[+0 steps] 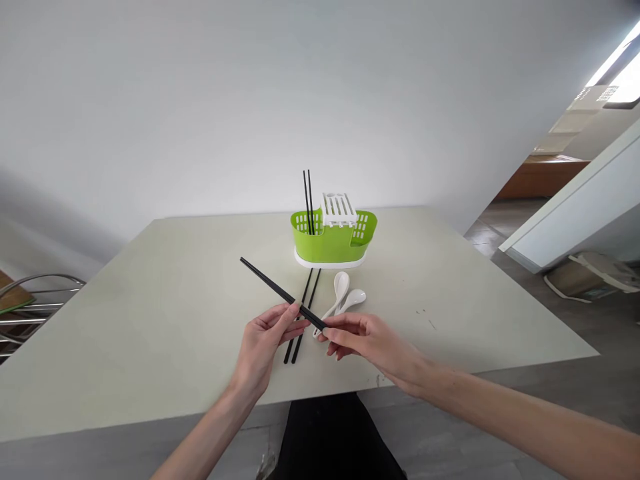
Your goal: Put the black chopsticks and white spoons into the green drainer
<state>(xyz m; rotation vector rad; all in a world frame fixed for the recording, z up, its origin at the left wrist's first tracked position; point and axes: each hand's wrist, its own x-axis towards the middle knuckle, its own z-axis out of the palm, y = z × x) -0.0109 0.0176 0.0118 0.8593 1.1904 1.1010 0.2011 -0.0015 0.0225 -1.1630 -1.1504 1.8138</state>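
Observation:
Between my two hands a pair of black chopsticks [267, 281] is held aslant above the table, its tips toward the upper left. My left hand [267, 340] pinches it near the middle, and my right hand [363, 339] grips its thick lower-right end. Beneath my hands, two more black chopsticks [291, 350] lie on the table, partly covered by my left fingers. Just right of them rest two white spoons [341, 285], one handle crossing under the other's bowl area. Behind these stands a green utensil basket [327, 248] with two black chopsticks [309, 200] upright in its left compartment.
A white slotted rack [339, 208] sits atop the basket's middle. The pale table [175, 300] meets a white wall [250, 113] at the back. A metal rack [37, 313] is beyond the left edge; a bin-like container [590, 277] stands on the floor at right.

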